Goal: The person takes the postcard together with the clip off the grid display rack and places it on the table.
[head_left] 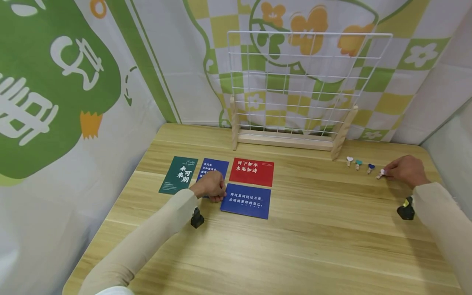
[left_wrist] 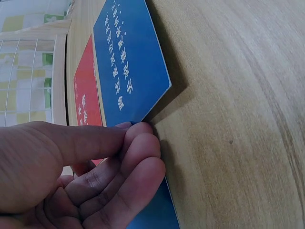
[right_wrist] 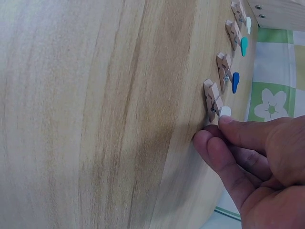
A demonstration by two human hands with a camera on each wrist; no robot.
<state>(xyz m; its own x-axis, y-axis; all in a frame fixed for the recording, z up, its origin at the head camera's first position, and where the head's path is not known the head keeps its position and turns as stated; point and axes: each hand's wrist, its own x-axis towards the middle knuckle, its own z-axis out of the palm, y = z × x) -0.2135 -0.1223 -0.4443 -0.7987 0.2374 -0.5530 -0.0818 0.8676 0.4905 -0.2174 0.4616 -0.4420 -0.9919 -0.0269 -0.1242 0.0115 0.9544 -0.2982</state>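
Observation:
My left hand pinches the left edge of a blue card with white lettering between thumb and fingers. In the left wrist view that card is tipped up a little, its corner casting a shadow on the wood. Partly behind the hand lies another blue card; a green card is left of it, and a red card lies behind the pinched one. At the far right, my right hand pinches a small wooden clothespin by its white heart-shaped end.
Three more clothespins, with white, teal and dark blue hearts, form a row beside the held one. A white wire grid in a wooden stand rises at the back of the wooden table, before a patterned cloth.

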